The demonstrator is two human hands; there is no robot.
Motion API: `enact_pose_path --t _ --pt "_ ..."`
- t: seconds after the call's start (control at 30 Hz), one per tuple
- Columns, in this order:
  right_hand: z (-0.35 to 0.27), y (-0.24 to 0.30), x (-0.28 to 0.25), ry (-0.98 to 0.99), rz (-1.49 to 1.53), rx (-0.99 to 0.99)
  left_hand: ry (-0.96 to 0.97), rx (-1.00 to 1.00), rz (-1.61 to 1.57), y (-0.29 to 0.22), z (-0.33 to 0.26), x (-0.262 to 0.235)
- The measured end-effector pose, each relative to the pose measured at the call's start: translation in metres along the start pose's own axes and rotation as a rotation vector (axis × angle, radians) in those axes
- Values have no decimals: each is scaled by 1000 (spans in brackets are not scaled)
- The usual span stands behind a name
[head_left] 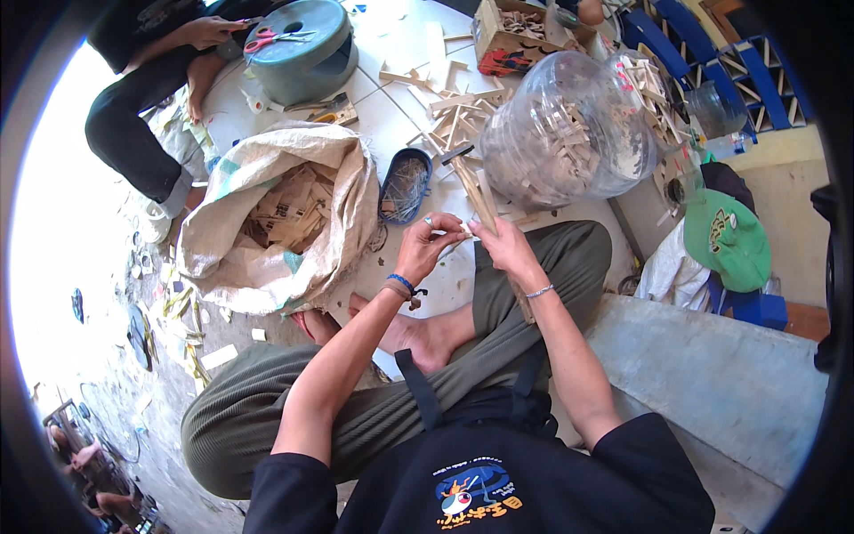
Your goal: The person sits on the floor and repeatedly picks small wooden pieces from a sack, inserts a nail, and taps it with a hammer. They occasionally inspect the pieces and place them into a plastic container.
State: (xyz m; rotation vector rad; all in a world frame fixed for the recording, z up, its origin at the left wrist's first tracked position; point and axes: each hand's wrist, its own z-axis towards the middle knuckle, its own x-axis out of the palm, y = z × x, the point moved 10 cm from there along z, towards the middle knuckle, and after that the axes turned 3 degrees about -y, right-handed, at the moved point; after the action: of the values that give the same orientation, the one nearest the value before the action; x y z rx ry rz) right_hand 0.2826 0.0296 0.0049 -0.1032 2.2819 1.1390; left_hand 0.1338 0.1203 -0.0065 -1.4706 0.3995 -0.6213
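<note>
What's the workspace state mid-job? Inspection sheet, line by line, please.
Surface: pale tiled floor, strewn with wood strips.
Job's things: long wooden piece, apparently ending in a hammer head; blue oval container of thin metal pieces.
Clutter: woven sack and clear plastic container, both holding wood pieces; scissors on grey-green stool.
Hands: left hand pinching, anything held too small to tell; right hand gripping the long wooden piece.
Cables: nothing seen near the hands.
Surroundings: another person's hand, upper left; green cap, right.
</note>
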Motion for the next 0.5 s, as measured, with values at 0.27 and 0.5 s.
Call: enact_pose_path --t 0.27,0.5 --pt "-15 27 -18 -226 -216 -158 43 -134 -8 11 2 3" --pt "-122 61 -50 -298 -318 -375 -14 -6 25 -2 -4 3"
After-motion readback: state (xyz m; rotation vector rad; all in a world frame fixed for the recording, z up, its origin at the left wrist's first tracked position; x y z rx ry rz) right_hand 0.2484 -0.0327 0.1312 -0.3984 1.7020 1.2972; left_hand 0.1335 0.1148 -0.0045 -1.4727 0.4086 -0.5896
